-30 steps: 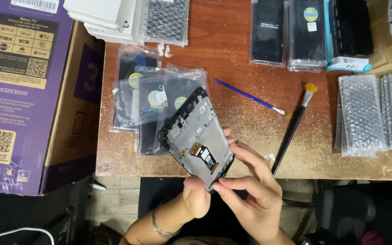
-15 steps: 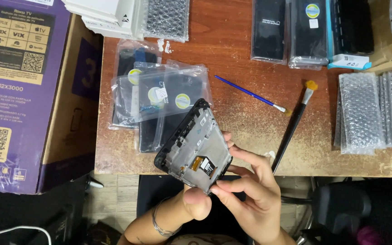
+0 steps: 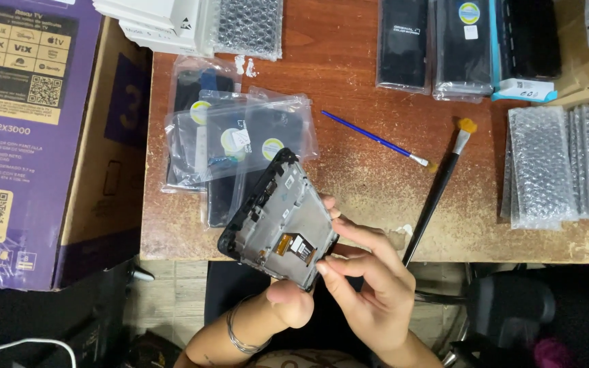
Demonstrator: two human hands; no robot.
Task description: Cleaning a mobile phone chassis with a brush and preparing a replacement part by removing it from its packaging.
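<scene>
Phone screen assembly is held tilted over the wooden table's near edge, back side up. Left hand grips its bottom edge, right hand fingers pinch near the orange flex cable.

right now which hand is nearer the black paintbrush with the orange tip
Right. The right hand sits just left of the black paintbrush handle's lower end, while the left hand is farther left, under the phone screen assembly.
</scene>
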